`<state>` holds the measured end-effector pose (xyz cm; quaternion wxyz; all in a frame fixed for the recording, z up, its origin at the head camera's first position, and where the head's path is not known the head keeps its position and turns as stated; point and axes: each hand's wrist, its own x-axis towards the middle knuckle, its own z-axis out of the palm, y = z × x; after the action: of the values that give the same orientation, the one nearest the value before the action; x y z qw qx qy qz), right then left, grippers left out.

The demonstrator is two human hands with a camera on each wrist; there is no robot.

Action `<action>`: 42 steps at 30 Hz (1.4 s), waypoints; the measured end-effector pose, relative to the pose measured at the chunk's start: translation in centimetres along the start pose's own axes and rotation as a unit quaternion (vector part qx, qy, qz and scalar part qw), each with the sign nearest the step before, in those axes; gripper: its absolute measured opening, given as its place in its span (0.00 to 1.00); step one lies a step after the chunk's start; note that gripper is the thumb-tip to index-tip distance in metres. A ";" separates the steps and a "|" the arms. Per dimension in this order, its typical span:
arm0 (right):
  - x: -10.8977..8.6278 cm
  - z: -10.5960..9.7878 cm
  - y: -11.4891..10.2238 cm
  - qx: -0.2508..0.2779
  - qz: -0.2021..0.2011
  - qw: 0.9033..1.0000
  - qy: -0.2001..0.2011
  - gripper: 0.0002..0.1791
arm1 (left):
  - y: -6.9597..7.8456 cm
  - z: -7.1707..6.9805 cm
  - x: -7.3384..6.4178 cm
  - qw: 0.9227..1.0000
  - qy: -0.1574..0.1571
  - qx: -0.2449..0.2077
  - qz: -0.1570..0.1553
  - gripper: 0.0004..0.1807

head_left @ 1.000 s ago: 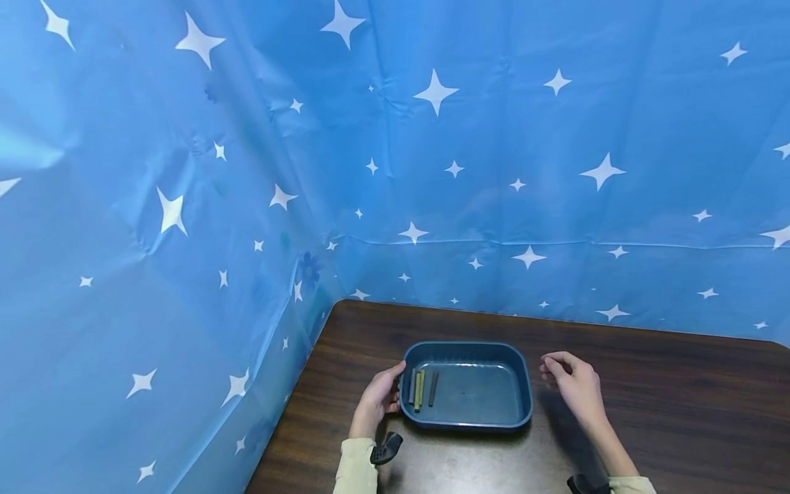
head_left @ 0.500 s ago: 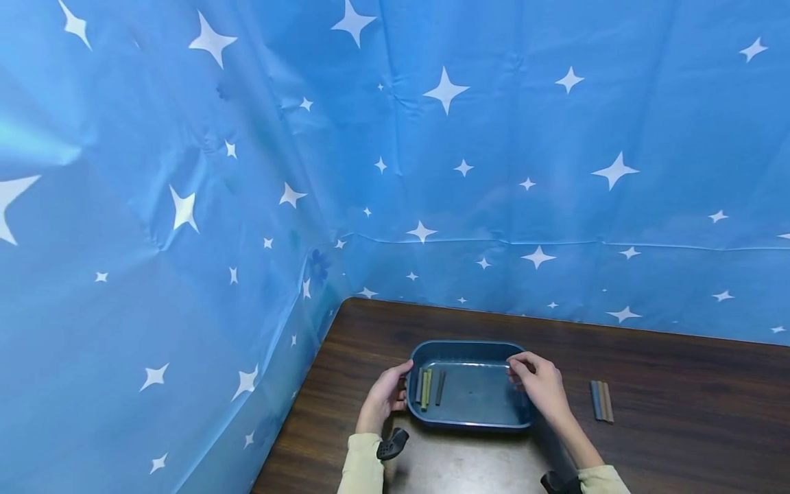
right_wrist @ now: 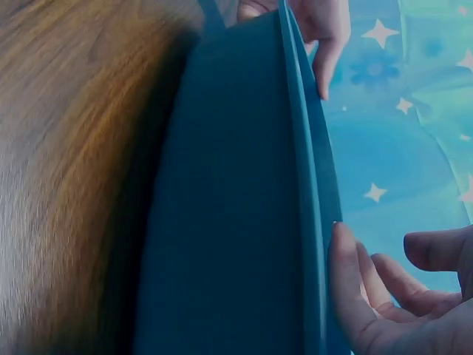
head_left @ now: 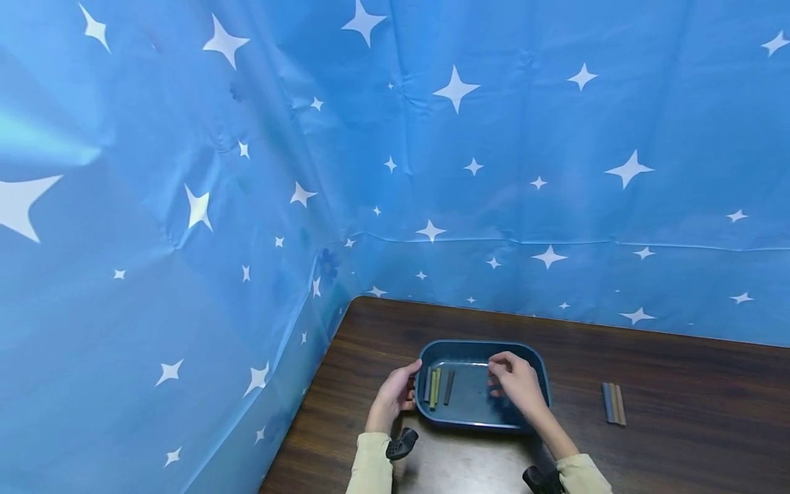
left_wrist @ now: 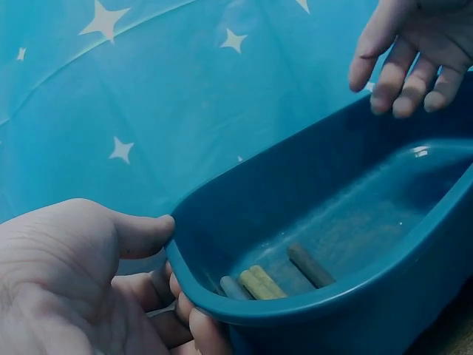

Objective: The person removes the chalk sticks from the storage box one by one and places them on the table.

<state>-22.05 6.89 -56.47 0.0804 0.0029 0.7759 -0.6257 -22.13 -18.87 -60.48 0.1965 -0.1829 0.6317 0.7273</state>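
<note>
A dark blue plastic bin (head_left: 475,424) stands on the table. My left hand (head_left: 395,392) grips its left end, thumb at the rim and fingers curled against the outer wall in the left wrist view. Inside at the left lie chalk-like sticks: a grey-blue stick (left_wrist: 233,288), a yellow-green pair (left_wrist: 261,284) and a dark stick (left_wrist: 310,266) slightly apart. Over the bin's right half hovers my right hand (head_left: 518,384), fingers loosely bent and spread, holding nothing. In the right wrist view its fingers appear beyond the bin's near rim (right_wrist: 303,177).
To the right of the bin, a row of blue, brown and tan sticks (head_left: 614,403) lies on the dark wood table (head_left: 691,398). A blue star-patterned curtain (head_left: 494,171) hangs behind the table and along its left side.
My right hand has moved left, from beside the bin to over its inside. The stick row on the right has come into view. My left hand keeps its grip on the bin.
</note>
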 end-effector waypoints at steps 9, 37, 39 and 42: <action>0.5 2.5 0.3 0.021 0.024 0.999 -0.023 0.14 | -0.1 0.2 -0.1 1.000 0.014 -0.006 0.002 0.19; 2.8 8.5 2.5 0.008 0.054 0.997 -0.048 0.19 | -0.2 0.2 0.0 1.000 0.015 -0.009 0.003 0.19; 2.9 8.9 2.5 0.002 0.049 0.998 -0.049 0.20 | -0.2 0.2 0.1 1.000 0.014 -0.010 0.001 0.18; 3.0 9.2 2.5 -0.005 0.045 0.998 -0.050 0.20 | -0.1 0.1 0.1 1.000 0.015 -0.010 0.002 0.17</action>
<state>-23.62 -1.83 -61.17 0.1474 0.0062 0.7728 -0.6172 -22.14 -18.73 -60.61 0.1835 -0.1940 0.6278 0.7311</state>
